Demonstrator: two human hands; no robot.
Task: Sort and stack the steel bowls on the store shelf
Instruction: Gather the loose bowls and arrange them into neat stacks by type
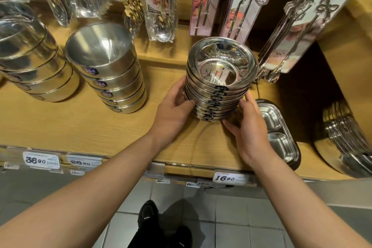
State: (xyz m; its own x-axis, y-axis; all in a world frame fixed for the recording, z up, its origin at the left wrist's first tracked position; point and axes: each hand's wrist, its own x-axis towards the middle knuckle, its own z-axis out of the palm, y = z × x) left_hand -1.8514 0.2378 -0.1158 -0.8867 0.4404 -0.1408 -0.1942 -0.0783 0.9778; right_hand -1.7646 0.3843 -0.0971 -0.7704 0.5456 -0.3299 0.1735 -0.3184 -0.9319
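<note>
You have a tall stack of shallow, shiny steel bowls (218, 84) standing on the pale wooden store shelf (80, 125), right of centre and near the front edge. The bowls nest one inside another, each with a dark label on its rim facing you; the top bowl holds nothing but reflections.

Your left hand (173, 110) grips the stack's left side, fingers curled round the lower bowls with the thumb lying across the front. Your right hand (248, 127) cups the right side low down, fingers spread fairly wide against the bottom bowls and the thumb pressed to the rims.

To the left stands a stack of deeper brushed steel bowls (108, 78), well apart from yours, and farther left another stack of larger steel bowls (34, 62). Just beside your right hand lies a divided steel tray (278, 133), its compartments bare. Packaged spoons (221, 2) hang behind the stack.
</note>
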